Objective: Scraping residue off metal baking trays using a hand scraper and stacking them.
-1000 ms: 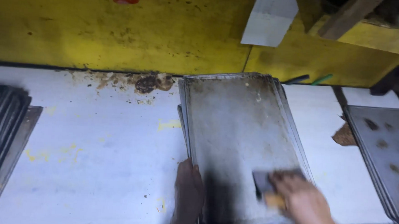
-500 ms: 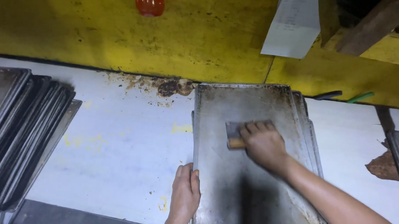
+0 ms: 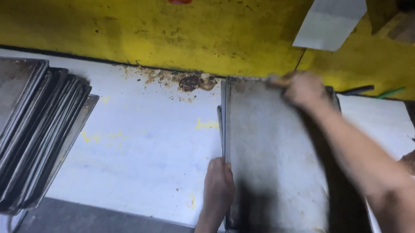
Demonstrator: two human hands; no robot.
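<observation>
Fingers of my left hand [image 3: 219, 184] lie pressed together, flat along the near left edge of the metal tray [image 3: 275, 161], which sits on top of a small stack on the white table [image 3: 136, 141]. If that hold slackens, I judge the tray could skate sideways off the ones beneath. Farther out, my right hand [image 3: 304, 90] is at the tray's far edge, curled around what looks like a scraper [image 3: 278, 80]; motion blur hides how the fingers close. Pushing hard there could drive the tool off the rim into the crusted residue [image 3: 190, 81] by the yellow wall [image 3: 141, 25]. Off to the left, leaning trays [image 3: 25, 127] sit well apart.
</observation>
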